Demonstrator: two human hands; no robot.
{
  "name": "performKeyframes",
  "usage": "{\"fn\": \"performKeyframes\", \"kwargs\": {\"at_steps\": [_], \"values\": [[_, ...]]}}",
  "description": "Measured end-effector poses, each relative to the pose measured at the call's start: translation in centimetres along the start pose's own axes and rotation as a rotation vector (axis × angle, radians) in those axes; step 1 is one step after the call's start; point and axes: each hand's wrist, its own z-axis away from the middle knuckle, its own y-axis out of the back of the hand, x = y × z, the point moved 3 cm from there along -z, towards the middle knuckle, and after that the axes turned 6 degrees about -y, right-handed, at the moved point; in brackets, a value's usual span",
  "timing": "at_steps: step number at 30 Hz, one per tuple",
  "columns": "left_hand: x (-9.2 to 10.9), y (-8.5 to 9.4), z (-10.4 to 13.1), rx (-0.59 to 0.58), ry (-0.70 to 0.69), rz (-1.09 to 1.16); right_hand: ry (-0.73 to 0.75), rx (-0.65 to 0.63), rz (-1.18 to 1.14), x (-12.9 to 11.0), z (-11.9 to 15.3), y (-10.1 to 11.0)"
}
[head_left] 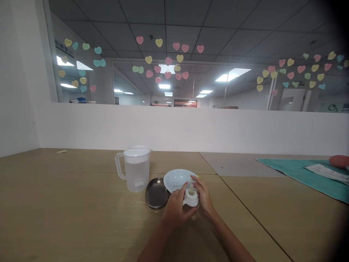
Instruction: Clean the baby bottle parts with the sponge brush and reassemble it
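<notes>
A small white bottle-like item (pixel 191 198) with a translucent nipple-shaped tip stands between my two hands. My left hand (pixel 176 209) grips it from the left, thumb along its near side and fingers at its far side. Curved around its right side is my right hand (pixel 204 196), with fingertips near the tip. Just behind is a white bowl (pixel 177 177), partly covered by my fingers. A round dark metal dish (pixel 156 194) lies left of my left hand. Farther left stands a translucent lidded pitcher (pixel 137 173) with its handle to the left.
The wooden table (pixel 81 211) meets a white wall (pixel 163 127) below a window with heart stickers. At the right lies a teal cloth (pixel 291 169) with a white cloth (pixel 327 172) and a reddish object (pixel 339 161) on it.
</notes>
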Motion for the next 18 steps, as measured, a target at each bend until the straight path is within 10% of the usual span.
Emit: {"fn": "performKeyframes", "kwargs": {"at_steps": [18], "values": [[0.28,0.16,-0.11,-0.007,-0.021,0.002,-0.012,-0.192,0.044,0.42,0.81,-1.02]]}}
